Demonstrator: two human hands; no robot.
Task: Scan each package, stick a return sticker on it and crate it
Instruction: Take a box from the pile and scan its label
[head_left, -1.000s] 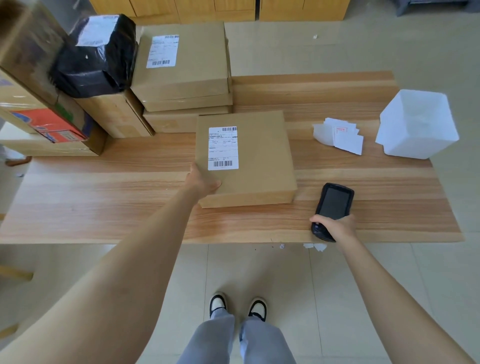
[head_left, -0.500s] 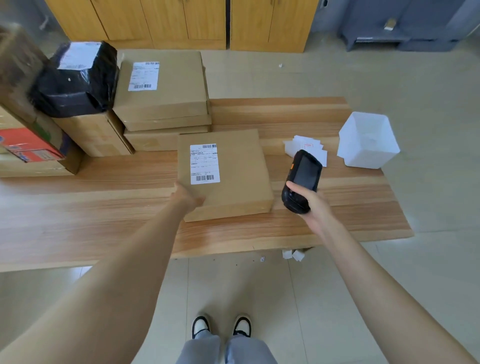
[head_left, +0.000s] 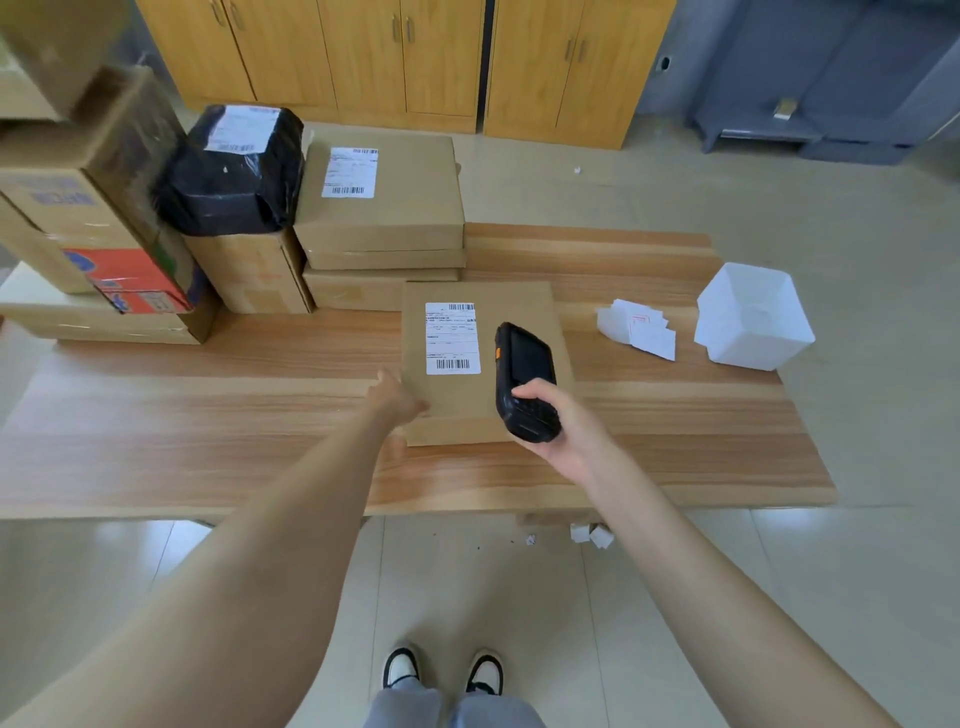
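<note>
- The right hand (head_left: 558, 434) grips a black handheld scanner (head_left: 524, 371) by its lower end, fingers curled round the body and thumb across the keypad.
- A second ago the scanner lay at the near edge of the counter (head_left: 208, 415) under this hand. Half a second ago it was lifted, off the right side of the package. Now it is over the right half of the package, screen up.
- The package (head_left: 519, 299), a flat cardboard box, lies on the counter under and between the two hands, in the same place as before.
- Its white shipping label (head_left: 452, 338) faces up, just left of the scanner and beyond the left hand.
- The left hand (head_left: 400, 400) stays at the package's near left corner, touching the edge. I cannot tell whether its fingers curl over the box or lie flat.
- The two hands are apart, one at each side of the package's near end.
- A loose pile of return stickers (head_left: 636, 327) lies beyond and to the right of the right hand, with a white bin (head_left: 753, 322) further right.
- Beyond the left hand stands a stack of cardboard boxes (head_left: 384, 208), with a black-wrapped parcel (head_left: 234, 171) to its left.
</note>
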